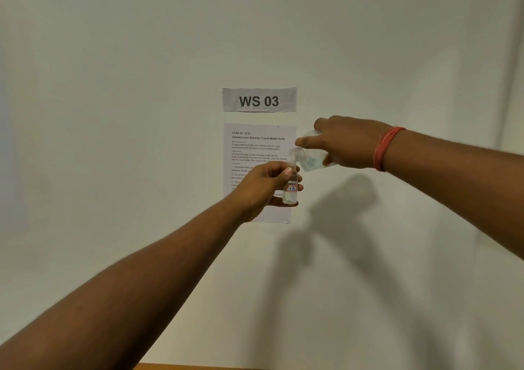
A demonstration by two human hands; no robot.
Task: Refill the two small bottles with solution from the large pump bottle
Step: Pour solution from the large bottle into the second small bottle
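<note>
Small bottle (291, 189) stands upright, gripped by the left hand (265, 185). Right hand (344, 142) holds the large bottle (307, 158) tipped sideways, its open neck just above the small bottle's mouth.

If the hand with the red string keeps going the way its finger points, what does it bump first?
Probably the paper sheet taped on the wall. The right hand, tipping the big bottle, points left, above the left hand and its small bottle. Depth is hard to judge here.

Open air surrounds both raised arms; only the wall (113, 114) with its taped sheet (256, 148) stands behind.
</note>
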